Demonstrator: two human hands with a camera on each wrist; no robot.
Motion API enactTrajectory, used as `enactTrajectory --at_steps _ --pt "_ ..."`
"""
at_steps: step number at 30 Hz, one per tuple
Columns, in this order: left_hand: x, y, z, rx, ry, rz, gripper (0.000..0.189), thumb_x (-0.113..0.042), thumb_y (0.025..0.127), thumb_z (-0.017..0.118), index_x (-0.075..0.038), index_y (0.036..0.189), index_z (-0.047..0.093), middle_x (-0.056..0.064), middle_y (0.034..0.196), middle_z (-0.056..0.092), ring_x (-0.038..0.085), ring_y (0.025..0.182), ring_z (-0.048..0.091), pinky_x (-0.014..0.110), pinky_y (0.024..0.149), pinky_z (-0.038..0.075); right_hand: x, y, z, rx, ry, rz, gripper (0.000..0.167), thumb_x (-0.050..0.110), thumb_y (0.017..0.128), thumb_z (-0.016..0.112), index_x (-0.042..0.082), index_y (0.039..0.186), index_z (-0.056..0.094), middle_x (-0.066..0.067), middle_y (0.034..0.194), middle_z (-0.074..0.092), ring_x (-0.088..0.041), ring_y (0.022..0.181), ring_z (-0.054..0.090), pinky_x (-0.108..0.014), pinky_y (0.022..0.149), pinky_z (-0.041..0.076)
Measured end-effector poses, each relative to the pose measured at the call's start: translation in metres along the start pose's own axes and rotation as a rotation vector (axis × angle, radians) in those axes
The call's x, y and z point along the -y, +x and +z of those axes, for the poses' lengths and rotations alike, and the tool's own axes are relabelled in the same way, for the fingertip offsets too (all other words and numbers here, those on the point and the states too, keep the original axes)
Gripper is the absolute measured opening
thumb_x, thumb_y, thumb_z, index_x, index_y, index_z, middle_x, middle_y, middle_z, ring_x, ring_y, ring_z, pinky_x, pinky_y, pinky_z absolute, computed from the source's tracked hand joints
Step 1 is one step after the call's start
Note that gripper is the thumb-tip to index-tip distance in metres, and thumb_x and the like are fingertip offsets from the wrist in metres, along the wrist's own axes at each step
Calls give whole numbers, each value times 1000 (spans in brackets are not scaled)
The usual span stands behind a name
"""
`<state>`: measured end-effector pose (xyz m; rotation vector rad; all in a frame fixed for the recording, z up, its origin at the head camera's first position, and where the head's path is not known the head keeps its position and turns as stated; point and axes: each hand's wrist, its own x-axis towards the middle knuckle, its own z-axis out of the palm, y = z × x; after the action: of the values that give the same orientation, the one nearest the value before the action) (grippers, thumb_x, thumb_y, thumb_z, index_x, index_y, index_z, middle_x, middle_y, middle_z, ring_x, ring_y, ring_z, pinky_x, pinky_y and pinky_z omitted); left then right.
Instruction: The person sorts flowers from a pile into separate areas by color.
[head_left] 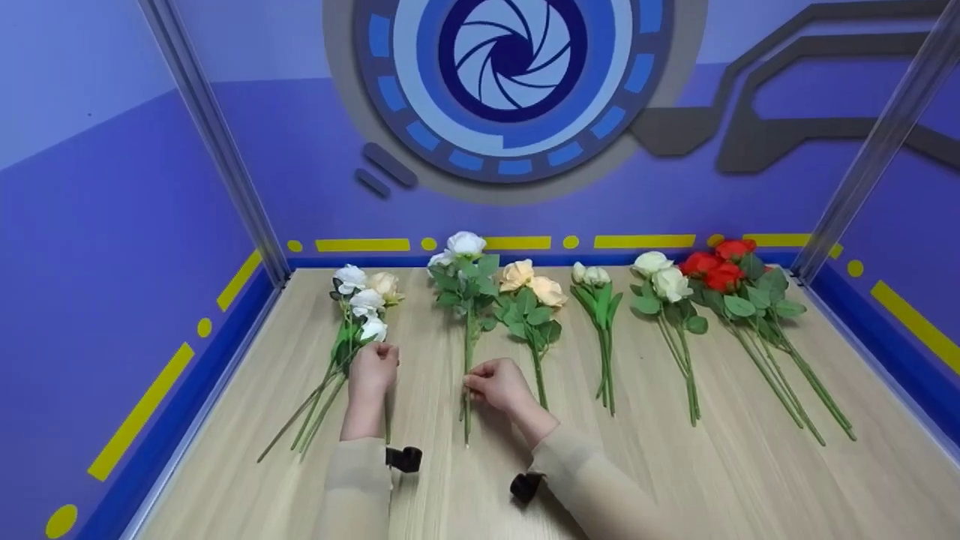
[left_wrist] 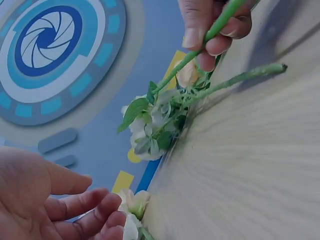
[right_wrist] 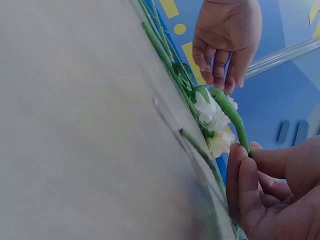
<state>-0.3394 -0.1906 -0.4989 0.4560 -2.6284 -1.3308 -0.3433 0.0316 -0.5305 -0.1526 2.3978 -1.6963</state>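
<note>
My right hand pinches the green stem of a white rose between thumb and fingertips. In the right wrist view the stem rises from that pinch, its cut end toward the camera. A second stem from the same bunch lies on the table below the held one in the left wrist view. Over the leftmost bundle of white and cream flowers, my left hand has loosely bent fingers with nothing between them. The left forearm hides part of that bundle's stems.
Rightward along the table lie peach roses, white tulips, cream roses and red roses, their stems toward me. A blue-purple wall rises behind them, with side panels left and right.
</note>
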Motion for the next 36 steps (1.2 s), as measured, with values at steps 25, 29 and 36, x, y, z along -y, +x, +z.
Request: enactTrajectory --at_steps 25,29,36 --pt "25 -6 1 54 219 -7 17 5 89 44 5 88 61 20 87 63 30 76 56 41 61 46 7 5 15 -11 -204 -21 34 6 88 79 13 64 56 -3 55 65 -8 43 57 -22 45 50" --pt "25 -3 1 90 32 -47 29 5 82 48 -11 59 39 -1 59 36 17 55 33 29 49 28 5 3 13 -12 -198 -20 31 8 89 79 12 69 57 -4 59 67 -8 44 58 -21 45 50" --pt "20 -3 3 208 -321 -229 15 3 97 53 7 89 65 6 64 68 9 47 55 21 42 43 4 -3 8 -18 -163 -42 26 11 91 78 9 74 59 -14 68 73 -12 48 62 -22 45 50"
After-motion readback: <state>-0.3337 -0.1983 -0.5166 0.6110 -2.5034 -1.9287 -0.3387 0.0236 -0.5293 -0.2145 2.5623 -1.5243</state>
